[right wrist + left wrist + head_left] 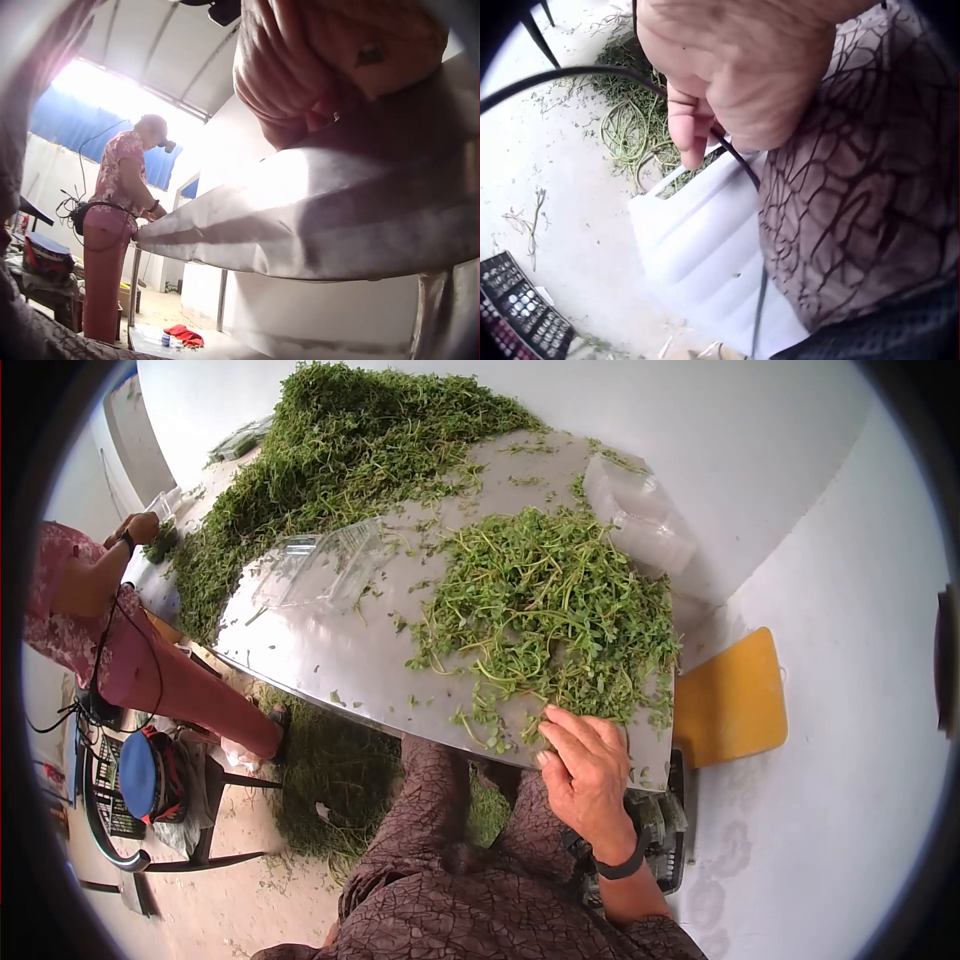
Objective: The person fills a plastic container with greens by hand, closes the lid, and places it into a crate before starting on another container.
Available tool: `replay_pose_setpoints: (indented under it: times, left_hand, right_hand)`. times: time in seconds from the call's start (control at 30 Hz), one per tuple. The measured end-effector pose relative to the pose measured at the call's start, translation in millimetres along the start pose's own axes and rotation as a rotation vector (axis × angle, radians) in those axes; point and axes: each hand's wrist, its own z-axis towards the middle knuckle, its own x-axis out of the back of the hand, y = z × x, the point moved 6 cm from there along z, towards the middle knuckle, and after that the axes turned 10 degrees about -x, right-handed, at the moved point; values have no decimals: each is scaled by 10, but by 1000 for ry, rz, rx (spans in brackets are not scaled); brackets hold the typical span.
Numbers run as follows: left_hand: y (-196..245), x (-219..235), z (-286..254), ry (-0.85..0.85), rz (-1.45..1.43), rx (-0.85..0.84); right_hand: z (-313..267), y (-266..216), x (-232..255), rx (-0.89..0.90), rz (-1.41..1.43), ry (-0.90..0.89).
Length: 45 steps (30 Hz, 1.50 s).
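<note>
My right hand (590, 765) is over the near edge of the metal table (320, 660), fingers slightly bent and thumb a little apart from them. Its fingertips are right at the lower edge of a pile of leafy green stems (550, 600), by a few loose sprigs (487, 718). In the right wrist view, the right hand (322, 75) shows from below, above the table rim (247, 255). Down beside the patterned clothing (862, 195), my left hand (735, 82) hangs with loosely curled fingers. A black cable (739, 157) passes behind its fingers, partly hidden.
A larger heap of greens (350, 440) covers the table's far side. Clear plastic trays (335, 565) lie between the piles, and more containers (640, 510) stand at the right. Another person (120, 630) stands at left, near a chair (210, 800). A yellow board (730, 695) leans by the wall.
</note>
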Motion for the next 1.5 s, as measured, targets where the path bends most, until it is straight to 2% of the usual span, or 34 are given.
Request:
replay_pose_setpoints:
  times: [0.23,0.33,0.43,0.57,0.63,0.93,1.0,1.03,1.07,1.13,1.2,1.27,1.33,1.4,1.5]
  left_hand:
    - [248,20,-94,-138,-17,70]
    - [676,238,-108,-194,-26,91]
    - [534,73,-90,-244,-31,104]
    - [1197,478,-259,-292,-49,146]
    - [676,176,-334,-305,-50,177]
    - [732,468,-714,-359,-82,276]
    - [488,789,-591,-68,-330,276]
    - [837,1228,-677,60,-264,295]
    - [1022,1594,-807,362,-397,28]
    - [1608,2238,-1102,668,-350,-129]
    - [2406,2765,-1468,998,-231,-348]
    - [2986,3130,-1714,1297,154,-636]
    - [3417,3313,-1893,1552,421,-756]
    - [3586,3449,-1847,1727,425,-860]
    - [3701,3676,-1630,1760,340,-914]
  right_hand:
    - [15,-10,11,-19,-23,-42]
    - [14,-1,-3,-16,-32,-52]
    - [10,11,-8,-14,-39,-59]
    - [12,-14,7,-3,-49,-40]
    - [2,-13,-8,3,-54,-32]
    - [-3,-24,-18,13,-82,19]
    - [0,-43,-18,28,-77,18]
    - [-1,-37,-18,14,-72,20]
    - [-3,-31,-19,-2,-67,23]
    - [-5,-34,-29,-6,-60,25]
    - [-8,-27,-35,-27,-54,30]
    - [-9,-22,-48,-23,-51,33]
    - [-11,-16,-48,-43,-44,41]
    - [-3,-45,-27,-33,-60,43]
    - [-13,-51,-27,-18,-83,53]
